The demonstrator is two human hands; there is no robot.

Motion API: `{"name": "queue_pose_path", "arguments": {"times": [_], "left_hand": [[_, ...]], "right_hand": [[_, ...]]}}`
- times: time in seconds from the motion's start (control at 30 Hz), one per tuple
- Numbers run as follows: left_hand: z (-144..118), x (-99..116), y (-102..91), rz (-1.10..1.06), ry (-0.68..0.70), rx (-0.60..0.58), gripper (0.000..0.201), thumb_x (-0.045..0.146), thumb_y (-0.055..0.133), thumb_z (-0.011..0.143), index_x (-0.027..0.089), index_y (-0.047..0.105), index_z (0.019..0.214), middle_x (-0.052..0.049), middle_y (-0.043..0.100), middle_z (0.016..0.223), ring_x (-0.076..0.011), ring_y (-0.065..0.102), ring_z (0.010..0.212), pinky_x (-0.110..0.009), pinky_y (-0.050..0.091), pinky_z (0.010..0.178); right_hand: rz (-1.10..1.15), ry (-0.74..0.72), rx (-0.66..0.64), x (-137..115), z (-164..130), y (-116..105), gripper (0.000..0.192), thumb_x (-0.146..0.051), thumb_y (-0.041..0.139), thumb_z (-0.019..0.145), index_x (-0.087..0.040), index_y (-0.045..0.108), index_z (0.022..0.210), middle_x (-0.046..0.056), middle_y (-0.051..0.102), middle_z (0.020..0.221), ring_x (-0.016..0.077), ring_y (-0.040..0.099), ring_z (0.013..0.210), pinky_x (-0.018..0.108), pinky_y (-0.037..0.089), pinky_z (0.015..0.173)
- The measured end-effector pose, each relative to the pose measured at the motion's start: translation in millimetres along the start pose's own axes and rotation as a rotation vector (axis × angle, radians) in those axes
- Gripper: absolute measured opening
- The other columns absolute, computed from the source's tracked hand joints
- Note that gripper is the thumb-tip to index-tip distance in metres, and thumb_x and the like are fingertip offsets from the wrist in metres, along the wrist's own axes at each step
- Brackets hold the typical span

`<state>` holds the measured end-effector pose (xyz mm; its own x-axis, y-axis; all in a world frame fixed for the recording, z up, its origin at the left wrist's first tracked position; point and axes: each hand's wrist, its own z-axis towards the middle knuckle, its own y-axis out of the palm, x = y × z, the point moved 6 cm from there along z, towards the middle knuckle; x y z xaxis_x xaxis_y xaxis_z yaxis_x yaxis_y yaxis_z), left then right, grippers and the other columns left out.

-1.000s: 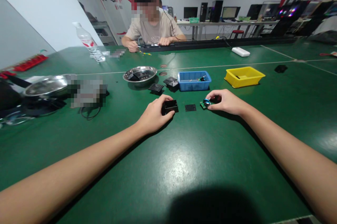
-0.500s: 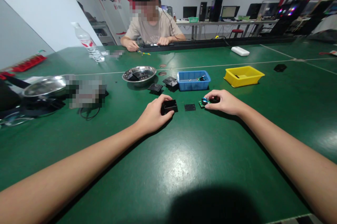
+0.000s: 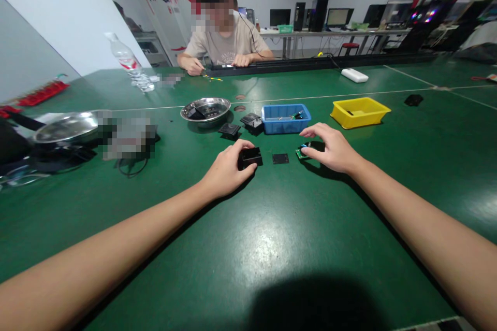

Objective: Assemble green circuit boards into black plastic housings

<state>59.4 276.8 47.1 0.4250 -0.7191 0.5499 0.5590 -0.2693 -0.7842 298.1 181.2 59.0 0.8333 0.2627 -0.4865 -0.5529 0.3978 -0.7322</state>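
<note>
My left hand (image 3: 229, 168) is closed around a small black plastic box (image 3: 251, 157), thumb on the near side and fingers on the far side. To the right of the box, a flat black plate (image 3: 280, 158) lies on the green table (image 3: 248, 238). My right hand (image 3: 330, 148) hovers over a small green circuit board (image 3: 301, 154) with blue wires; its thumb and fingers are spread apart. The thumb overlaps the board's edge, and I cannot tell whether it touches. Part of the board is hidden behind that hand.
Beyond my hands stand a blue tray (image 3: 286, 126) with small parts, a yellow tray (image 3: 361, 121), a steel bowl (image 3: 205, 119) and two black housings (image 3: 252, 123). A water bottle (image 3: 132, 64) is at the back left. A person (image 3: 229, 41) sits across the table.
My right hand has opened and lifted off the circuit board, its fingers spreading away from the wires. The left hand has stayed still on the black box.
</note>
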Motion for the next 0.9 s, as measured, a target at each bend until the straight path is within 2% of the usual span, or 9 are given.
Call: {"name": "queue_pose_path", "arguments": {"times": [0.1, 0.23, 0.33, 0.47, 0.77, 0.83, 0.9], "left_hand": [[0.0, 0.4, 0.2, 0.005, -0.008, -0.008, 0.034, 0.032, 0.063, 0.083, 0.022, 0.056, 0.114, -0.009, 0.071, 0.112, -0.0270, 0.069, 0.104, -0.045, 0.054, 0.095], [-0.2, 2.8, -0.1, -0.010, 0.011, -0.009, 0.033, 0.031, 0.063, 0.083, 0.022, 0.056, 0.114, -0.008, 0.071, 0.111, -0.0266, 0.069, 0.104, -0.043, 0.053, 0.094], [-0.5, 4.8, -0.9, -0.021, 0.033, -0.003, 0.032, 0.030, 0.064, 0.083, 0.022, 0.056, 0.113, -0.007, 0.071, 0.110, -0.0254, 0.069, 0.103, -0.041, 0.053, 0.094], [-0.8, 6.8, -1.6, -0.019, 0.056, 0.004, 0.030, 0.029, 0.064, 0.083, 0.023, 0.056, 0.112, -0.006, 0.071, 0.109, -0.0238, 0.069, 0.101, -0.039, 0.053, 0.093], [-0.4, 6.8, -1.2, -0.020, 0.071, -0.010, 0.030, 0.028, 0.064, 0.084, 0.022, 0.055, 0.112, -0.007, 0.070, 0.108, -0.0237, 0.067, 0.100, -0.039, 0.052, 0.092], [-0.4, 6.8, -1.1, -0.022, 0.067, -0.014, 0.031, 0.028, 0.064, 0.084, 0.022, 0.055, 0.112, -0.007, 0.070, 0.108, -0.0238, 0.067, 0.100, -0.040, 0.052, 0.092], [-0.6, 6.8, -1.1, -0.025, 0.061, -0.014, 0.031, 0.028, 0.064, 0.084, 0.022, 0.055, 0.113, -0.007, 0.070, 0.109, -0.0239, 0.067, 0.100, -0.040, 0.052, 0.093]], "right_hand": [[-0.174, -0.145, 0.012, -22.5, -1.2, 3.3, 0.024, -0.034, 0.066, 0.086, -0.019, 0.069, 0.105, 0.013, 0.071, 0.112, 0.0306, 0.062, 0.108, 0.044, 0.043, 0.091], [-0.237, -0.315, -0.119, -55.1, -7.5, 21.0, 0.016, -0.028, 0.062, 0.092, -0.017, 0.071, 0.099, 0.014, 0.073, 0.114, 0.0293, 0.062, 0.111, 0.043, 0.039, 0.093], [-0.215, -0.341, -0.246, -70.5, -12.7, 35.3, 0.015, -0.025, 0.060, 0.093, -0.017, 0.073, 0.097, 0.013, 0.075, 0.113, 0.0278, 0.063, 0.110, 0.043, 0.039, 0.093], [-0.241, -0.296, -0.351, -72.9, -15.5, 45.6, 0.018, -0.027, 0.061, 0.094, -0.016, 0.073, 0.101, 0.016, 0.074, 0.120, 0.0293, 0.065, 0.110, 0.043, 0.040, 0.093], [-0.224, -0.236, -0.351, -59.3, -10.8, 41.4, 0.019, -0.027, 0.060, 0.094, -0.015, 0.071, 0.104, 0.016, 0.074, 0.118, 0.0295, 0.068, 0.109, 0.044, 0.040, 0.096], [-0.198, -0.253, -0.283, -58.8, -9.5, 35.9, 0.020, -0.027, 0.060, 0.094, -0.016, 0.070, 0.106, 0.016, 0.074, 0.120, 0.0297, 0.067, 0.113, 0.044, 0.040, 0.098], [-0.170, -0.235, -0.153, -52.7, -6.2, 23.3, 0.021, -0.026, 0.060, 0.093, -0.016, 0.070, 0.108, 0.015, 0.074, 0.121, 0.0299, 0.066, 0.116, 0.044, 0.041, 0.098]]}}
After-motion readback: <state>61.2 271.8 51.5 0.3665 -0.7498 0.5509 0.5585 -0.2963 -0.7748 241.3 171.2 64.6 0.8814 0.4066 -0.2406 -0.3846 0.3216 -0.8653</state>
